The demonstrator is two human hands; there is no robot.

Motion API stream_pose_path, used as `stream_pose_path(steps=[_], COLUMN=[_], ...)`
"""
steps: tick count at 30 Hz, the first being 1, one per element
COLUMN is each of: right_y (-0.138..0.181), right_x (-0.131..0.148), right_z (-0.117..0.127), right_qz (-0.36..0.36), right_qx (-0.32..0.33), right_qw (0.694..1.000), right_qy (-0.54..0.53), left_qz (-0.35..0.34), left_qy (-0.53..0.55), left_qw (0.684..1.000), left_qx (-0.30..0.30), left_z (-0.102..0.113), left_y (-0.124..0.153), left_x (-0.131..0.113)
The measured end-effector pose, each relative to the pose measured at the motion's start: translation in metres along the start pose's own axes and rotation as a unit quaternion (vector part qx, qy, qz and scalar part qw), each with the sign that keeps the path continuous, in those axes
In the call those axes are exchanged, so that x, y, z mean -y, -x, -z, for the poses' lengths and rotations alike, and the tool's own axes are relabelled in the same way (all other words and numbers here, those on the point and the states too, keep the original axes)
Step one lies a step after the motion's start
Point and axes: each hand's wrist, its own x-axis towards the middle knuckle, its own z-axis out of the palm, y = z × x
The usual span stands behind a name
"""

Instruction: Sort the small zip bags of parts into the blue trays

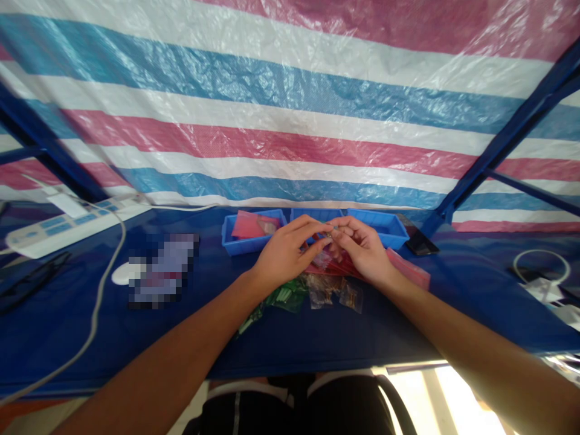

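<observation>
A tiny part, too small to identify, sat pinched between both hands above the blue bench. The left hand and right hand met fingertip to fingertip, each grip pressed on it, over small plastic bags, just before blue trays.

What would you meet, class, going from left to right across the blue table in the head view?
White power strip → white round disc → blue tray with a pink packet → left hand → right hand → black phone → coiled white cable.
</observation>
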Motion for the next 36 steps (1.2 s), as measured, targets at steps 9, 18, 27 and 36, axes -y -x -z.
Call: stream_pose_path(steps=[9, 18, 27, 36], right_y=[0.0002, 0.0037, 0.0047, 0.004], right_x=[-0.0037, -0.0002, -0.001, -0.0034], right_z=[0.0023, 0.001, 0.0037, 0.0045], right_qz=[0.016, 0.024, 0.04, 0.026], right_qx=[0.019, 0.027, 0.053, 0.061], right_qw=[1.0, 0.999, 0.998, 0.998], right_qy=[-0.005, 0.012, 0.024, 0.017], left_qz=[-0.001, -0.001, -0.004, 0.001], left_qy=[-0.004, -0.014, -0.018, -0.012], left_qw=[1.0, 1.0, 1.0, 1.0], left_qx=[0.003, 0.018, 0.024, 0.028], left_z=[0.0003, 0.0027, 0.0033, 0.0024], left_y=[0.0001, -0.0005, -0.0002, 0.0009], left_x=[-0.0007, -0.0044, -0.0067, -0.005])
